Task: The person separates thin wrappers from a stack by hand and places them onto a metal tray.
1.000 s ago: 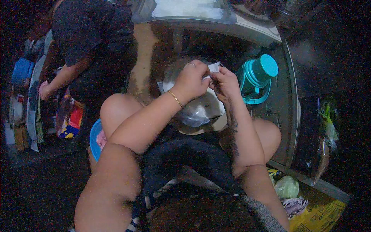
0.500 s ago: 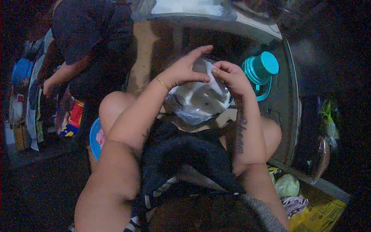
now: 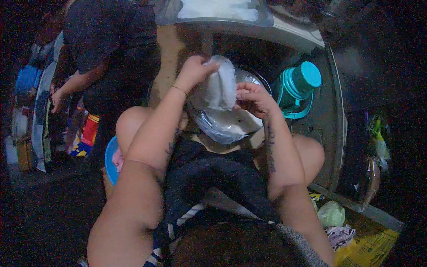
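My left hand (image 3: 195,71) pinches the upper edge of a thin, whitish, translucent sheet (image 3: 220,84); I cannot make out whether it is plastic or something else. At the sheet's right edge, the curled fingers of my right hand (image 3: 255,99) close on it. Both hands are over a shiny round basin (image 3: 254,78) between my knees. Clear crinkled plastic (image 3: 220,133) lies along the basin's near side, and the sheet hides part of the inside.
A turquoise pitcher-like container (image 3: 296,86) stands right of the basin. A clear tub with white contents (image 3: 218,10) is at the far side. Another person's hand (image 3: 58,100) is at the left. By my left knee is a blue bowl (image 3: 110,160); a pale green bundle (image 3: 331,213) lies lower right.
My left hand has shifted left and closed on the sheet, which now hangs raised and spread between the hands. My right hand has dropped slightly lower.
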`<act>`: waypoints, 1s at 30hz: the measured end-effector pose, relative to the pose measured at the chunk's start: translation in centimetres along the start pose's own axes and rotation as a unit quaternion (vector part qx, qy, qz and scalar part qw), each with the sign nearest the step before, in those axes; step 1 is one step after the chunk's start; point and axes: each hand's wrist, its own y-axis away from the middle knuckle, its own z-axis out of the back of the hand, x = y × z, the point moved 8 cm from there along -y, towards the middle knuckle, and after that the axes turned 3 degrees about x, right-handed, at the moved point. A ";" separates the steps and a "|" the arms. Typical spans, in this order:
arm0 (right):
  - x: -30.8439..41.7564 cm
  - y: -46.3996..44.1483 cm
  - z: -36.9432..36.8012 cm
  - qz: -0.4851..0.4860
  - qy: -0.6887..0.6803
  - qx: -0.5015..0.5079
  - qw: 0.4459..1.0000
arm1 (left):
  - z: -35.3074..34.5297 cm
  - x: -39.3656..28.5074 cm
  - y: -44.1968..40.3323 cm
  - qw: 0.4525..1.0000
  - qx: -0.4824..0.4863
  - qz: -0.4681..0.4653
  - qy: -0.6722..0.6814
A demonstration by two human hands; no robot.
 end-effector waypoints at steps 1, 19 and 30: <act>0.4 0.1 -0.4 0.000 0.005 -0.022 1.000 | 0.3 -0.5 0.5 1.000 0.015 0.023 0.003; -1.7 -1.3 2.6 0.030 -0.185 -0.014 0.982 | 0.5 -4.1 1.1 0.969 0.084 -0.097 0.210; 1.6 -0.1 -0.3 0.071 -0.063 -0.018 0.995 | -0.7 -1.2 0.4 0.982 -0.140 -0.099 -0.080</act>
